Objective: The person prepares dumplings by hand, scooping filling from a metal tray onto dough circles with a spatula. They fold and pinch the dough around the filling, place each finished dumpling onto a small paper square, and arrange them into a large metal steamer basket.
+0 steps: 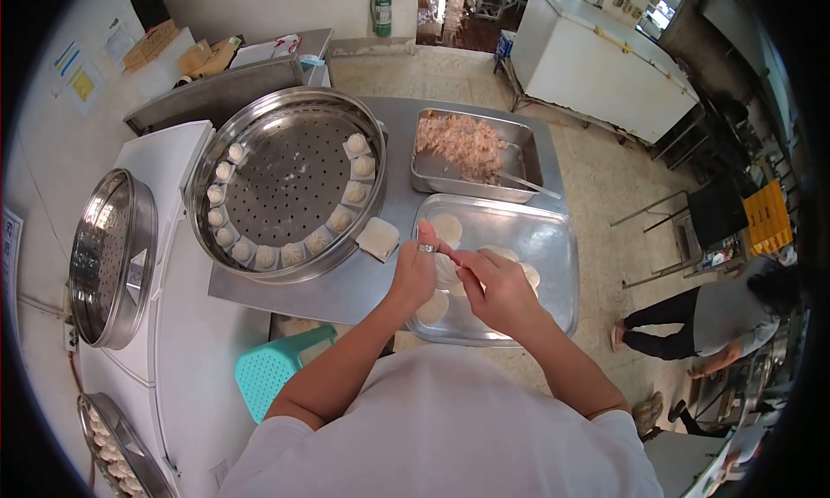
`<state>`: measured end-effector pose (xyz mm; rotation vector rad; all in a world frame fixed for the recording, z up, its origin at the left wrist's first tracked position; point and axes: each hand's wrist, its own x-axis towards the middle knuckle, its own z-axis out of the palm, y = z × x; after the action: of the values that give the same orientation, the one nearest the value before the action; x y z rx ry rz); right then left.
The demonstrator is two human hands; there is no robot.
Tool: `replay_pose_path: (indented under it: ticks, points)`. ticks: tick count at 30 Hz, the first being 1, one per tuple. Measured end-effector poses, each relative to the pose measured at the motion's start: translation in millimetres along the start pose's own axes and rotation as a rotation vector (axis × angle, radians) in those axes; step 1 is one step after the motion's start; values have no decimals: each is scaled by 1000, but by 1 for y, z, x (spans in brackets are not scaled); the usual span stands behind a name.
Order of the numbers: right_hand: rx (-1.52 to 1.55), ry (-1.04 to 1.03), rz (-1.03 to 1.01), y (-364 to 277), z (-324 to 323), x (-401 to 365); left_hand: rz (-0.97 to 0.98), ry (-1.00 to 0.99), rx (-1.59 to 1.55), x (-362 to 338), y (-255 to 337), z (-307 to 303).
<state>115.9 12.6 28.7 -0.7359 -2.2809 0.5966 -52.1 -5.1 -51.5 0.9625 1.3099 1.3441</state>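
Rounded white dough wrapper (444,275) cupped in half-curled left hand (415,270); edge pinched at one o'clock by near-closed right hand (500,294); even gathering advised.

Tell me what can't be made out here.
All in the head view:
The dough piece between the left hand and right hand: partly hidden by them.
Dough rounds on the tray: some covered by the hands.
Lower-left steamer: cut off by the bottom edge.
Wall papers: writing too small to read.

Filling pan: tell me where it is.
In the head view, the pan sits on the table at the far right, beyond the tray and right of the round steamer.
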Motion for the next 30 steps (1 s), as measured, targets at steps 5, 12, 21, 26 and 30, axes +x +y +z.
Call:
replay_pose_path:
  ticks: [5,12,21,26,30]
  points:
    - [-54,-73,-58,5,0,1,-21,-23,-100,1,19,4]
    - [-59,-93,-123,-6,-8,4,-184,-13,-177,3,4,0]
    - [-52,-213,-20,-2,-12,4,-132,-20,-90,-18,25,8]
    - [72,-142,-50,-9,-10,1,-209,-103,-165,-13,10,3]
    - [59,-177,-62,-3,-7,-7,-362,-60,-147,-11,6,7]
